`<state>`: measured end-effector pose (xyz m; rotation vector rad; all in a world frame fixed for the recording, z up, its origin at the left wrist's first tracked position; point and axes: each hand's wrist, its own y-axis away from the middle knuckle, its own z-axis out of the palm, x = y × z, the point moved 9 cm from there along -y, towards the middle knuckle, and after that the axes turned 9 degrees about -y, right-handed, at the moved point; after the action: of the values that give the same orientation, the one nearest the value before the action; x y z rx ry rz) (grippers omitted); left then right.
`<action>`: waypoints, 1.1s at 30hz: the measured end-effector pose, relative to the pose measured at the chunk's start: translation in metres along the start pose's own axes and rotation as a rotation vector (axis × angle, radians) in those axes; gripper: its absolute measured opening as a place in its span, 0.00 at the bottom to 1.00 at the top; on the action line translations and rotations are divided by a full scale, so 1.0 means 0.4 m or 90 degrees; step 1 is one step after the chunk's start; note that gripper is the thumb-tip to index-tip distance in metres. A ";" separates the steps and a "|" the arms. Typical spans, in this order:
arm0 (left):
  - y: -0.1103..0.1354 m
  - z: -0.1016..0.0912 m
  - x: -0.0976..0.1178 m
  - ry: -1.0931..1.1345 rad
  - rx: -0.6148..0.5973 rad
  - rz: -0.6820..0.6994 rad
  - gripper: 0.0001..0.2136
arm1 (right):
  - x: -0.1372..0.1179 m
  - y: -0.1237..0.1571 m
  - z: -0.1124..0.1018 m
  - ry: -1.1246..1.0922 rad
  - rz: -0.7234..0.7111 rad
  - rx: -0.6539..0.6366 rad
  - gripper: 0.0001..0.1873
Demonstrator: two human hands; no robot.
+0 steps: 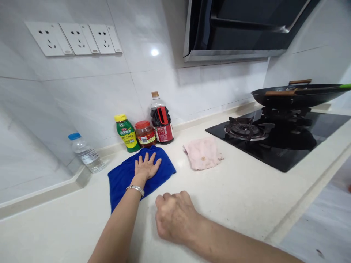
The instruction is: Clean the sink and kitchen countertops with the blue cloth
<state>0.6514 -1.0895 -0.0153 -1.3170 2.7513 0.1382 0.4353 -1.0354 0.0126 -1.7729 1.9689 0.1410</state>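
Note:
My left hand [146, 168] lies flat with fingers spread on a blue cloth [120, 184], which is laid out on the counter. A silver bracelet [135, 189] circles that wrist. To the right and nearer me, my right hand [175, 217] is closed in a fist by the counter surface, and no object shows in it. Just behind the cloth stand a green squeeze bottle with a yellow cap [127, 135], a red-lidded jar [145, 134] and a large bottle of dark sauce [162, 122]. A folded pink cloth [203, 153] lies further right.
A clear water bottle with a blue cap [87, 153] leans in view at the left, near the wall. At the right is a black gas hob [274, 151] with a wok [296, 96] on its far burner. A range hood [241, 29] hangs above the counter [233, 201].

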 end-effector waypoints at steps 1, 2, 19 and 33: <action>0.004 -0.001 0.022 0.001 0.003 0.018 0.36 | 0.012 -0.002 -0.021 0.014 0.019 0.021 0.10; 0.010 -0.001 0.044 0.001 0.007 0.037 0.36 | 0.023 -0.004 -0.043 0.025 0.032 0.048 0.10; 0.425 -0.003 0.186 -0.047 0.037 0.282 0.33 | 0.224 0.005 -0.159 -0.017 0.156 0.301 0.11; 0.702 0.013 -0.094 0.121 -0.005 0.353 0.32 | 0.284 0.029 -0.125 -0.043 0.103 0.320 0.13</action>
<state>0.4563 -0.8844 -0.0036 -0.5563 3.2060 0.0602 0.4051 -1.1563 0.0066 -1.2714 1.8889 -0.2220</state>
